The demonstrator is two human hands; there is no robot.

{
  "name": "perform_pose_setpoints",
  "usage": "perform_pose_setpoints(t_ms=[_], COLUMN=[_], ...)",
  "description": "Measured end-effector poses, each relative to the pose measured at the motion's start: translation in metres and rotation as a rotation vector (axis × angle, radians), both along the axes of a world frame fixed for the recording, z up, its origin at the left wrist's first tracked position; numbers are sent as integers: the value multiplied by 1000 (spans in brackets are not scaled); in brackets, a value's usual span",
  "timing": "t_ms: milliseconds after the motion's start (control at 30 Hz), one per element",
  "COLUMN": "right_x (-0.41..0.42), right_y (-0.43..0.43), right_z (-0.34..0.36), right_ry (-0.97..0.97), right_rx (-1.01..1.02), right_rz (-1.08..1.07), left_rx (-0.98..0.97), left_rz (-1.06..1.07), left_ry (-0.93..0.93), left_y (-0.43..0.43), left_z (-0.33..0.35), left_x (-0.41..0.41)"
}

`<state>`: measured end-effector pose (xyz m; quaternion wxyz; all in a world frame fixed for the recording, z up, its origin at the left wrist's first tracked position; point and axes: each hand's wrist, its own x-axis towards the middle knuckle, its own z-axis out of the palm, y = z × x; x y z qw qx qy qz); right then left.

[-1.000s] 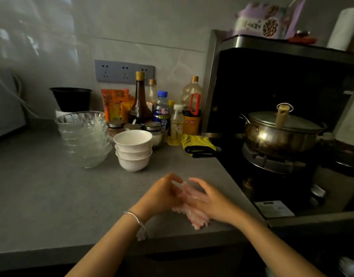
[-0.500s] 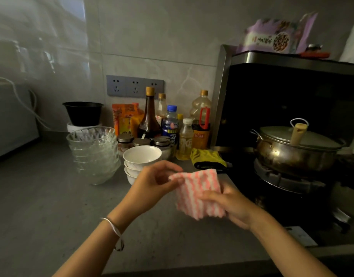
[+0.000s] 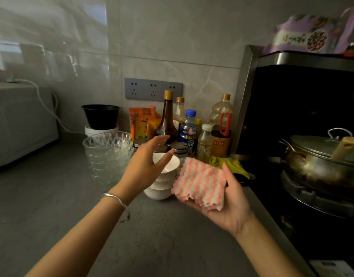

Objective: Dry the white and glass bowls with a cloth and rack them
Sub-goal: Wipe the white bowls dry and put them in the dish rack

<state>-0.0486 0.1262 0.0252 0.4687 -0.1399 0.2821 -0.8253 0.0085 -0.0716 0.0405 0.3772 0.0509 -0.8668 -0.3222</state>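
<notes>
Now, the pink-and-white striped dish cloth (image 3: 200,182) is held folded in the right hand (image 3: 232,208), palm up, the grip clamped on it with the thumb laid over its right edge. The left hand (image 3: 146,166) is stretched over the stack of small white ceramic bowls (image 3: 162,188), its grip apart, fingers spread above the top bowl; whether the rim is touched cannot be told. That white stack is seen standing on the grey worktop (image 3: 52,206), just beside the cloth. To its left, close by, the stack of cut-glass bowls (image 3: 108,154) is set. Behind both, sauce bottles (image 3: 167,120) are lined against the tiled wall, and a lidded steel pot (image 3: 320,166) is parked on the stove at right.
</notes>
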Motion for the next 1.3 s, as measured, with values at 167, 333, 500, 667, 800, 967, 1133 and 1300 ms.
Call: perform_pose_setpoints(t_ms=[167,333,500,667,800,967,1133,1300], right_x=[-13,-14,-13,-10,-1,21,52,81], right_y=[-1,3,10,21,31,40,31,3], right_z=[-2,-9,-9,-3,4,5,10,4], right_ry=[-2,35,7,47,86,199,656,1295], right_rx=[-14,52,62,98,54,0,-30,158], right_rz=[-135,-165,-230,-356,-460,-560,-709,-730], left_rx=[-246,-138,-115,-6,254,601,768,876], left_rz=[137,206,236,112,-132,-331,-300,-271], left_ry=[-474,-422,-368,1,106,20,73,160], left_y=[-8,-2,6,10,27,44,63,81], left_z=[-16,-22,-22,-6,23,11,-8,-18], left_x=[-12,-18,-15,9,46,83,94,91])
